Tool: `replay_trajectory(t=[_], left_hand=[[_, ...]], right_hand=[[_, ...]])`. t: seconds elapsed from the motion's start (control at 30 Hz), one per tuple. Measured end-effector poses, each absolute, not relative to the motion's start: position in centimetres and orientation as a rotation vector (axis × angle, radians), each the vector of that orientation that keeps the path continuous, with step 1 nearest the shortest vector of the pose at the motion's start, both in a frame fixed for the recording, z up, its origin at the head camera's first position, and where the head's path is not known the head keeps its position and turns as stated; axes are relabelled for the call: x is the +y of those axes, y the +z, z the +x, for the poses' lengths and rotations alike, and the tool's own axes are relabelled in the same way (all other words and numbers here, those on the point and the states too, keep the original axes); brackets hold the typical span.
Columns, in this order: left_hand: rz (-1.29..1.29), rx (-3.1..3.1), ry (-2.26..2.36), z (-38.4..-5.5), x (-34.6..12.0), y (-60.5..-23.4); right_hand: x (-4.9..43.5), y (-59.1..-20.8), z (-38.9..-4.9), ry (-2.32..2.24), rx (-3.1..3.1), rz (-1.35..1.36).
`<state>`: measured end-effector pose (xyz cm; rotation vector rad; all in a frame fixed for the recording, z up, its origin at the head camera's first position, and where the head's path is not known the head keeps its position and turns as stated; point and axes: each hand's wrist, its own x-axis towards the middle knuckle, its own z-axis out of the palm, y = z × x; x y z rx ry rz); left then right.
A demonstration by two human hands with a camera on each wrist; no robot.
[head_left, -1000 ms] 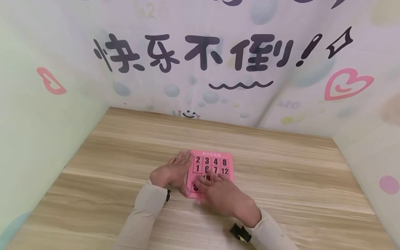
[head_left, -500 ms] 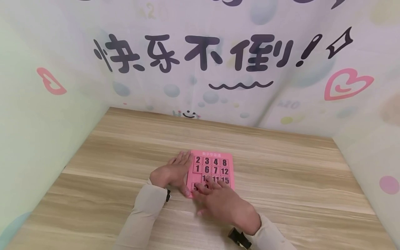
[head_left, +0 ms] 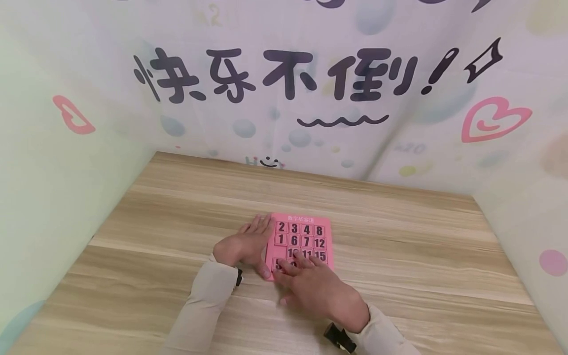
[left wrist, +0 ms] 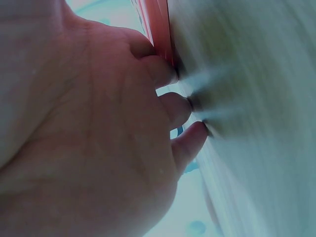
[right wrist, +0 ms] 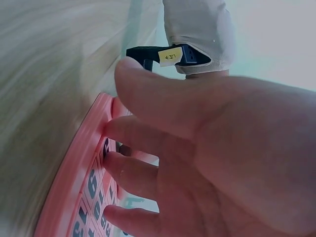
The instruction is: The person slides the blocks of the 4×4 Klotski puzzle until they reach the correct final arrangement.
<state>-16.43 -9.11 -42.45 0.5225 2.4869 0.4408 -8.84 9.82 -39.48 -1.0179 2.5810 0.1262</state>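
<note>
A pink number slide puzzle (head_left: 298,218) lies flat on the wooden table, its black-numbered tiles facing up. Rows reading 2, 3, 4, 8 and 1, 6, 7, 12 show fully; below them a tile-free gap (head_left: 278,252) shows at the left. My left hand (head_left: 246,244) lies against the puzzle's left side, fingers extended near the top corner and thumb near the bottom corner. Fingertips of that hand touch the tabletop beside the pink edge (left wrist: 160,29). My right hand (head_left: 317,291) spreads over the lower tiles, fingertips on them, thumb off the board, partly hiding the bottom row.
Wood-grain table (head_left: 421,256) surrounds the puzzle. A printed cloth wall (head_left: 284,133) with black characters stands along the back edge, and pale walls rise at both sides. A black wrist strap (head_left: 339,338) sits at the right sleeve.
My right hand has drawn slightly toward the near edge and stopped, uncovering the third-row gap and the 11 and 15 tiles. My left hand and the puzzle's frame have stayed put.
</note>
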Motion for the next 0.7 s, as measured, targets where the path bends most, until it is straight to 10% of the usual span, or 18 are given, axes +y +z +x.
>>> replay_trajectory(t=[0.7], left_hand=[[0.525, 2.485, 0.44, -16.43, -9.07, -42.37]], right_hand=[[10.04, -39.82, -9.69, 0.062, 2.563, -0.985]])
